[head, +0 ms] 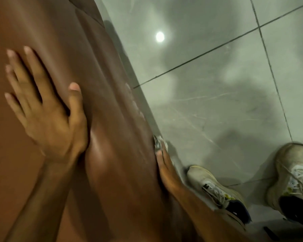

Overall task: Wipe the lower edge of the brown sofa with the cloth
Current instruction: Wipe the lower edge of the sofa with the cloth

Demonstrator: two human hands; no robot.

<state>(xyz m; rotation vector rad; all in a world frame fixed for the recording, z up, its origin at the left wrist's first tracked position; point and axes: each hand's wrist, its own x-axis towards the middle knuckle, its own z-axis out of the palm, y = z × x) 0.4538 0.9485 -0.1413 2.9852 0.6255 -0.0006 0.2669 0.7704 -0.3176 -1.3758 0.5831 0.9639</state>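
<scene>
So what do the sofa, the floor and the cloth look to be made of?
Sofa: smooth leather or leatherette, by its soft sheen and stitched seams; which one is unclear. Floor: glossy grey marble-look tile, with grout lines and a reflected lamp. Cloth: only a pale crumpled scrap shows past the right hand, likely fabric.

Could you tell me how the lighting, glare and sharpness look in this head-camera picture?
Head view: dim, tilted wide-angle picture; a round lamp reflection glares on the glossy grey floor tiles, which also carry soft dark shadows; the brown sofa shows a faint sheen; the left hand is slightly motion-blurred; the cloth under the right hand is smeared and mostly hidden.
</scene>
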